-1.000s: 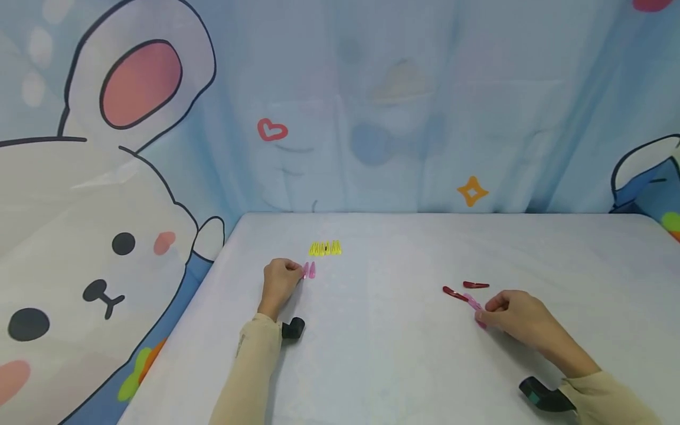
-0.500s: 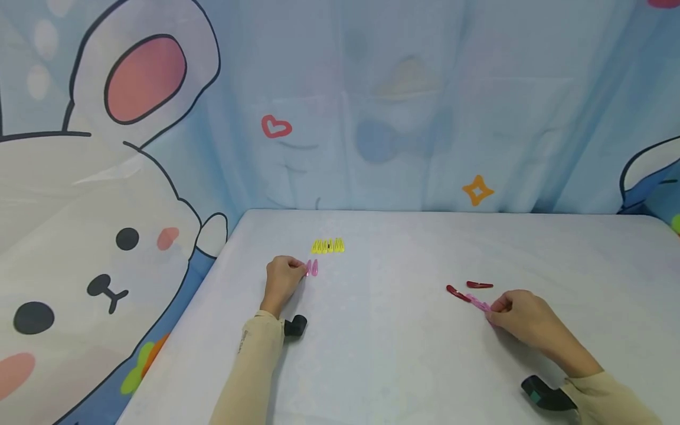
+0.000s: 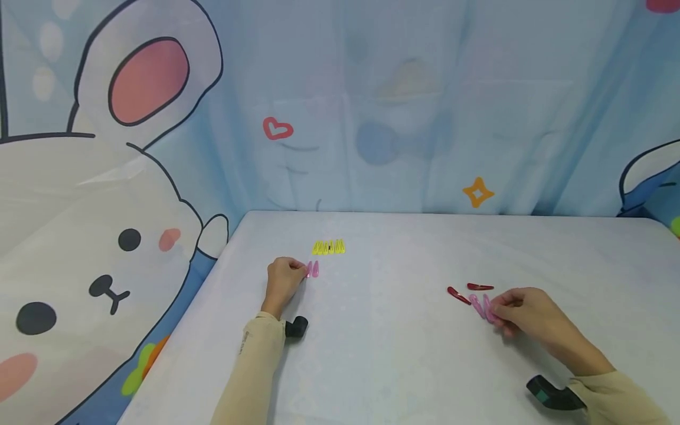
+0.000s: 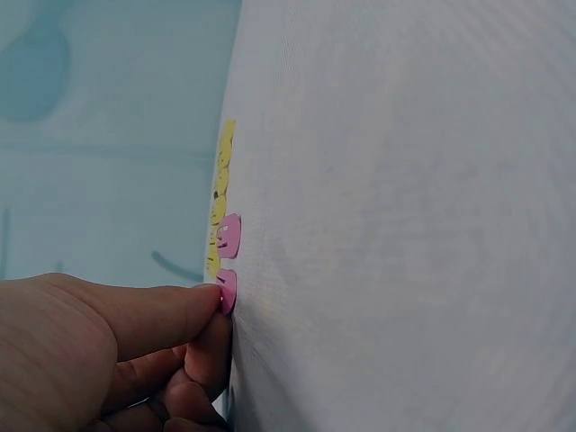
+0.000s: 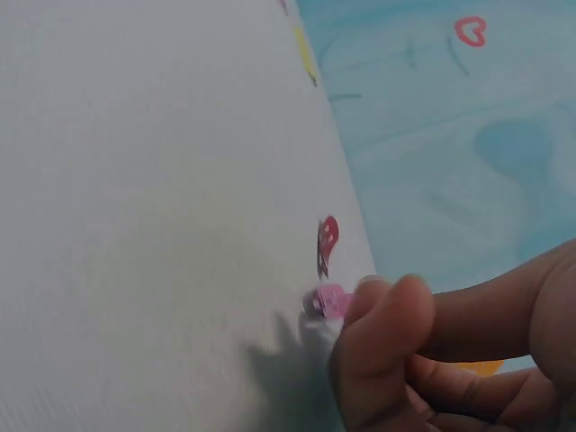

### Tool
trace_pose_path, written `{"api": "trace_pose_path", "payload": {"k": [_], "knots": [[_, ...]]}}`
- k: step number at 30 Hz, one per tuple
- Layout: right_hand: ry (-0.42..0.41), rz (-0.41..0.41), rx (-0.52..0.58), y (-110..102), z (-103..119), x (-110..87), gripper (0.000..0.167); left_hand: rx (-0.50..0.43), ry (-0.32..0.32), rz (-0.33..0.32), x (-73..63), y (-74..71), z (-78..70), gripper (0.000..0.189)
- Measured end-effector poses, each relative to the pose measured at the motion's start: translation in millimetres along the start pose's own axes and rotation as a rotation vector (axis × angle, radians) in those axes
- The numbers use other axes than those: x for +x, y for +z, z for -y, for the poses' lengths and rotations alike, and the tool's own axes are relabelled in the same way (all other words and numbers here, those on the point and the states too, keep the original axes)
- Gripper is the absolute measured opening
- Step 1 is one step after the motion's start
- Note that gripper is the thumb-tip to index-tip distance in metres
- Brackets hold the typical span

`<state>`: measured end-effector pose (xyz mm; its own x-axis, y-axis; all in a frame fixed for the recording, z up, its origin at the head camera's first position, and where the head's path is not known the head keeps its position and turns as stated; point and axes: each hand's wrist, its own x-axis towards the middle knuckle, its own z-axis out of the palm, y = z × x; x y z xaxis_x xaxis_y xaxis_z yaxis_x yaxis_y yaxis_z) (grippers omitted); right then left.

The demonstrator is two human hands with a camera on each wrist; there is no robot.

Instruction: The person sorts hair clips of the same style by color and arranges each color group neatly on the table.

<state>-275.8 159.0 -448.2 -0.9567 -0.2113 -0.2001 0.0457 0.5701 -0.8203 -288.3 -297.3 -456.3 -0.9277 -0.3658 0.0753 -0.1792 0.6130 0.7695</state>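
My left hand (image 3: 284, 283) pinches a pink snap hair clip (image 4: 228, 293) between thumb and fingertip, low at the table surface. A second pink hair clip (image 3: 316, 269) lies just right of it, below a row of several yellow hair clips (image 3: 329, 247). On the right, my right hand (image 3: 528, 313) pinches another pink hair clip (image 3: 486, 303) by its near end. Close beside that lies one more pink hair clip (image 3: 476, 306). Two red hair clips, one slanted (image 3: 458, 295) and one nearly level (image 3: 480, 287), lie just beyond. Fingers partly hide the held clips.
A white-covered table (image 3: 382, 354) lies under both hands, its far edge meeting a blue cartoon curtain (image 3: 404, 118). Dark wrist cameras, left (image 3: 296, 327) and right (image 3: 553, 394), stick out from the cream sleeves.
My right hand has turned slightly and moved a little right, and two pink clips now show apart between it and the red ones. The left hand keeps its pinch; the head view has shifted slightly.
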Motion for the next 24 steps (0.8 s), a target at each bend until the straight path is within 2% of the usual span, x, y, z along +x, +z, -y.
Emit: {"api": "trace_pose_path", "payload": {"k": [8, 15, 24], "knots": [[-0.014, -0.015, 0.164, 20, 16, 5.6, 0.027, 0.015, 0.001, 0.001, 1.0, -0.7, -0.5, 0.009], [-0.04, -0.008, 0.23, 35, 34, 16.4, 0.03, 0.01, 0.016, -0.01, 1.3, 0.1, -0.2, 0.009], [-0.103, 0.015, 0.323, 64, 61, 34.1, 0.026, 0.001, 0.014, -0.02, 2.7, -0.1, 0.0, 0.01]]}}
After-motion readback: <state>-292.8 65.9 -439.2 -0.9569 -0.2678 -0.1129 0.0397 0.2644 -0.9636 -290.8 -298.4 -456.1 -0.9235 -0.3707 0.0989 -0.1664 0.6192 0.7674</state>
